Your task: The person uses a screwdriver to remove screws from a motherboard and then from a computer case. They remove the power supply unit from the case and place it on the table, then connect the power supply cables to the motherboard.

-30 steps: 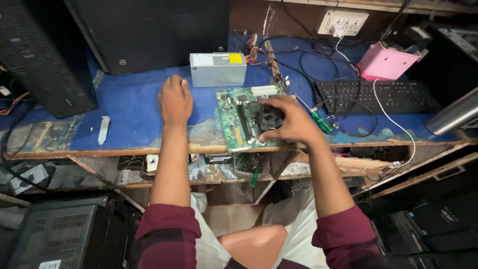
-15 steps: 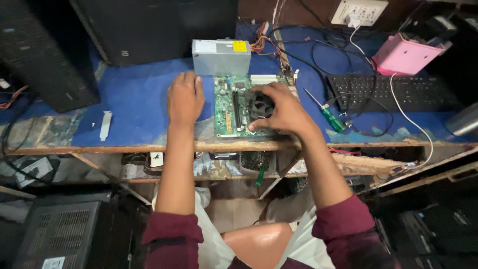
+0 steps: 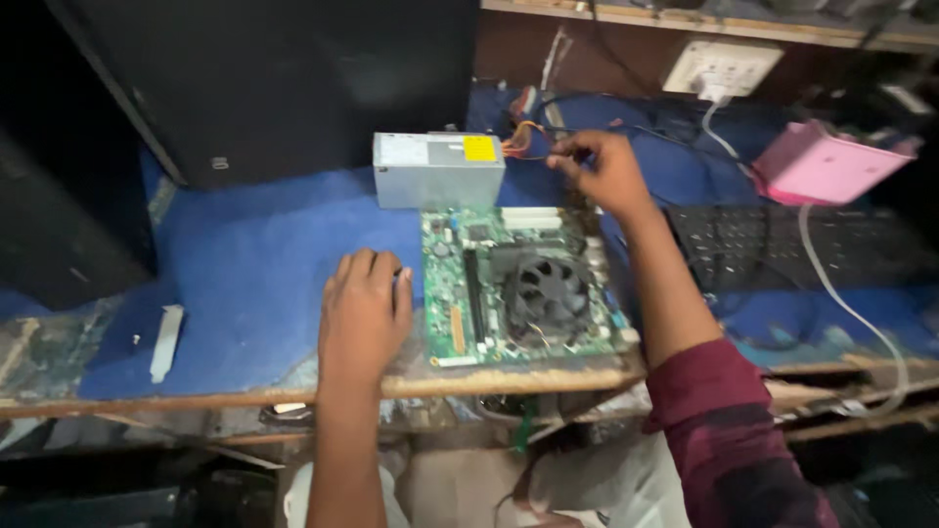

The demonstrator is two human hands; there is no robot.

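My right hand (image 3: 604, 173) has left the fan (image 3: 548, 293) and now pinches the wires (image 3: 523, 137) by the power supply (image 3: 438, 168) — my left hand (image 3: 364, 315) stays flat, fingers together, beside the motherboard (image 3: 460, 284).

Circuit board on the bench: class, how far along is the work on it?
Done: the circuit board lies flat, fan fitted. In hand: the left hand rests beside it; the right hand pinches the wires by the grey box. Left: no wires visibly reach the board.
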